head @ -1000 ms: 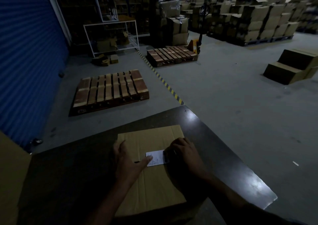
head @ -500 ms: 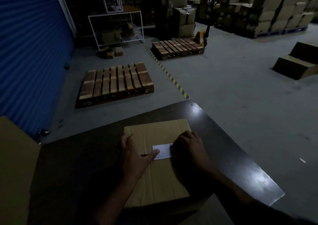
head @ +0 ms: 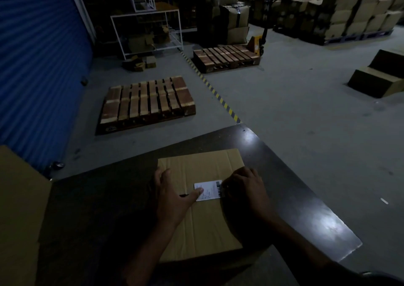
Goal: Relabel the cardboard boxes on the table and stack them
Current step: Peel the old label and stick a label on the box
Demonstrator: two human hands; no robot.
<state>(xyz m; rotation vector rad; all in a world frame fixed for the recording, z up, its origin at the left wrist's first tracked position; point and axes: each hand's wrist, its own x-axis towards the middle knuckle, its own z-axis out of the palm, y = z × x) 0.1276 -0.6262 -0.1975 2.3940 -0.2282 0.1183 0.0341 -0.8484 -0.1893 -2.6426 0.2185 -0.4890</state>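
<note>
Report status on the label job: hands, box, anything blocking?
Left hand flat on cardboard box, thumb pinning white label. Right hand curled at label's right edge; grip unclear. Nothing on the box top in the way.

The right edge of the label (head: 208, 190) is hidden under the fingers of the right hand (head: 244, 189); its print is too small to be read. At nine o'clock, another box (head: 19, 215) is cut off by the frame.

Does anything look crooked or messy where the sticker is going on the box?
A little. The white label sits slightly tilted against the cardboard box edges, held by the left hand and the right hand. The box itself lies flat and undamaged.
</note>
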